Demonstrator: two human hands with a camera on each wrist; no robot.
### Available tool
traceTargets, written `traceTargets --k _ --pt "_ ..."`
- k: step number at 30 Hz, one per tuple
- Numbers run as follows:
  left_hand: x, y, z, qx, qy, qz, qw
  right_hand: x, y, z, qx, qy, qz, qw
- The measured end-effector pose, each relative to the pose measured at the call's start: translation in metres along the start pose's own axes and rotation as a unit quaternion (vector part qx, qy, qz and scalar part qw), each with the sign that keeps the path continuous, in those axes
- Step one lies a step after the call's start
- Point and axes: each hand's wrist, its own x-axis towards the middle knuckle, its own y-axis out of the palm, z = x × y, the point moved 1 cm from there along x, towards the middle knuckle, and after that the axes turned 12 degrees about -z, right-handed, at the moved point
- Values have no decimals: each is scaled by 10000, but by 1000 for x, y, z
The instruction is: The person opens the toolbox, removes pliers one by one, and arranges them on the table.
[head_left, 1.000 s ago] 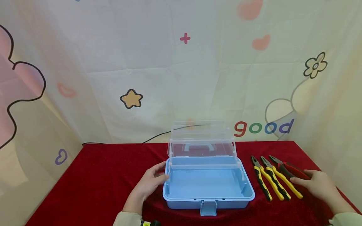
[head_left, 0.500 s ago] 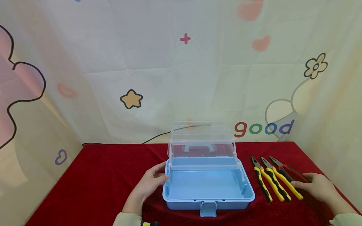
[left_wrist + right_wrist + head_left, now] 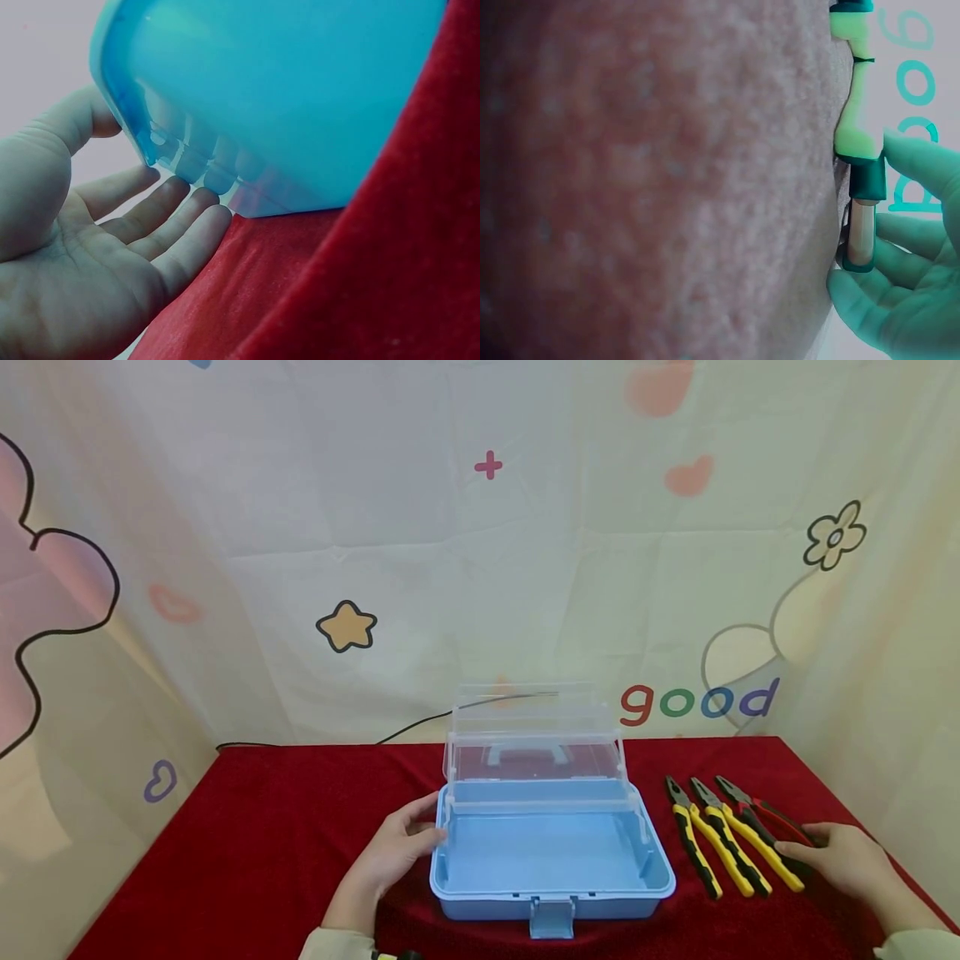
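In the head view a light-blue toolbox [image 3: 622, 907] stands with its clear lid [image 3: 525, 758] raised. My left hand [image 3: 397, 847] holds its left side, thumb over the rim and fingertips against the outer wall [image 3: 300, 112]. At the right lie three pairs of pliers. Two pairs have yellow-and-black handles [image 3: 693, 843]; the rightmost pliers [image 3: 778, 815] have red-and-black handles. My right hand [image 3: 851, 860] grips that red-and-black pair by the handle ends, which its fingers partly hide. In the right wrist view, thumb and fingers of the right hand [image 3: 922, 292] lie on either side of a handle end.
Red cloth [image 3: 300, 827] covers the table. Behind it hangs a pale printed curtain [image 3: 405, 568], with a thin dark cable [image 3: 420, 722] along the table's back edge. The toolbox's front latch [image 3: 551, 918] hangs down. The yellow-handled pliers lie between the toolbox and my right hand.
My right thumb and fingers have drawn in around the red-and-black pliers' handles, with the hand shifting slightly toward me. The left hand keeps its hold on the toolbox.
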Motion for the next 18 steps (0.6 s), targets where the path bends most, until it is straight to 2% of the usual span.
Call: traceTargets --k 18 --pt "-5 0 -2 -66 63 155 9998 -4 4 -5 84 47 4 10000"
